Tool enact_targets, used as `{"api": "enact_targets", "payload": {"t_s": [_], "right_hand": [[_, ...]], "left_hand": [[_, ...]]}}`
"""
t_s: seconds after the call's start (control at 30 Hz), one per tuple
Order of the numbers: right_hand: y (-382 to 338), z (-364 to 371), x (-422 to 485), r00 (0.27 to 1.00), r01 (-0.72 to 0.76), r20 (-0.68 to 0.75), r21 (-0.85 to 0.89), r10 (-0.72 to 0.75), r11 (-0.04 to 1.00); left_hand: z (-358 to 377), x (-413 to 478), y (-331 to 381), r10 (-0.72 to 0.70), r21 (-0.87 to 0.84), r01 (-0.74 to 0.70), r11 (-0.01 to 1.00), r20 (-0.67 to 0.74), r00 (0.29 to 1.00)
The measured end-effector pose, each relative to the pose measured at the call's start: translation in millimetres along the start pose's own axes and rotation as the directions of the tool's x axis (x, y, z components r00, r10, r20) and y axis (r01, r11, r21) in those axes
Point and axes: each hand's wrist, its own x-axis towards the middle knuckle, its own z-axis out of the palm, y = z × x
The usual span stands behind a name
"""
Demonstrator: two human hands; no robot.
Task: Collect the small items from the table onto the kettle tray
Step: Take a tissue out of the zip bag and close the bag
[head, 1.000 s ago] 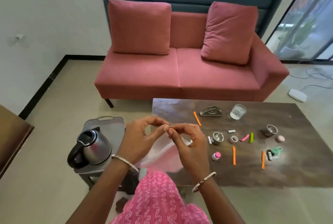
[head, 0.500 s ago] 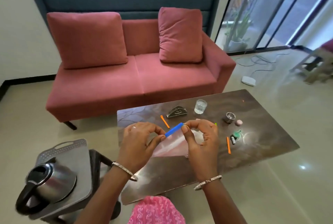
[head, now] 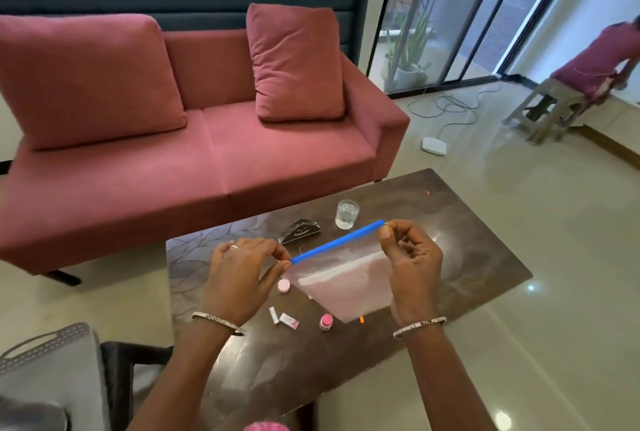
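Aloft, zip bag point(head: 346, 286), blue strip point(head: 337, 242) slanting up rightward

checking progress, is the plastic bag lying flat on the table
No, the left hand and right hand hold the bag up by its blue strip.

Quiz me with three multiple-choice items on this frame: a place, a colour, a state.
1. The glass stands: A) on the table, beyond the bag; B) inside the bag; C) in the right hand.
2. The bag's seal strip is: A) orange; B) blue; C) green.
3. The bag is: A) lying flat on the table; B) pinched by the left hand alone; C) stretched between both hands.
1 A: it stands on the wood past the strip. 2 B: the strip shows blue. 3 C: each hand pinches one strip end.
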Motion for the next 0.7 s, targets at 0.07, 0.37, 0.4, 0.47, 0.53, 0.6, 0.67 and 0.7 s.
{"api": "enact_targets", "payload": {"t_s": [0.07, 0.37, 0.4, 0.47, 0.53, 0.6, 0.67, 0.7], "right_hand": [[4.3, 2.8, 21.0, 0.999, -0.032, 0.028, 0.092, 0.030, 0.995], [22.7, 26.9, 92.2, 0.990, -0.083, 0.131, 0.182, 0.059, 0.980], [25.5, 30.2, 97.4, 0.988, -0.092, 0.137, 0.188, 0.067, 0.978], [31.6, 35.8, 106.6, 0.984, -0.113, 0.154, 0.190, 0.084, 0.975], [38.7, 39.4, 115.6, 0.980, -0.133, 0.168, 0.178, 0.103, 0.975], [44.6, 41.8, 123.1, 0.979, -0.140, 0.173, 0.156, 0.113, 0.978], [50.2, 43.9, 130.1, 0.978, -0.142, 0.174, 0.139, 0.117, 0.980], [52.8, 44.6, 133.1, 0.977, -0.143, 0.176, 0.133, 0.118, 0.981]], "left_hand": [[3.7, 20.5, -0.4, 0.025, -0.181, -0.013, 0.983, 0.070, 0.997], [32.7, 95.1, 27.4, 0.107, -0.622, 0.061, 0.781, 0.229, 0.967], [34.9, 101.2, 29.9, 0.112, -0.649, 0.071, 0.757, 0.236, 0.965], [38.4, 111.9, 32.8, 0.108, -0.691, 0.102, 0.715, 0.253, 0.961], [41.7, 121.2, 32.3, 0.090, -0.712, 0.141, 0.688, 0.276, 0.957], [44.8, 128.7, 30.6, 0.072, -0.726, 0.179, 0.665, 0.300, 0.951], [48.7, 135.7, 28.3, 0.048, -0.735, 0.218, 0.642, 0.322, 0.946], [51.0, 139.0, 27.7, 0.032, -0.740, 0.241, 0.628, 0.335, 0.942]]}}
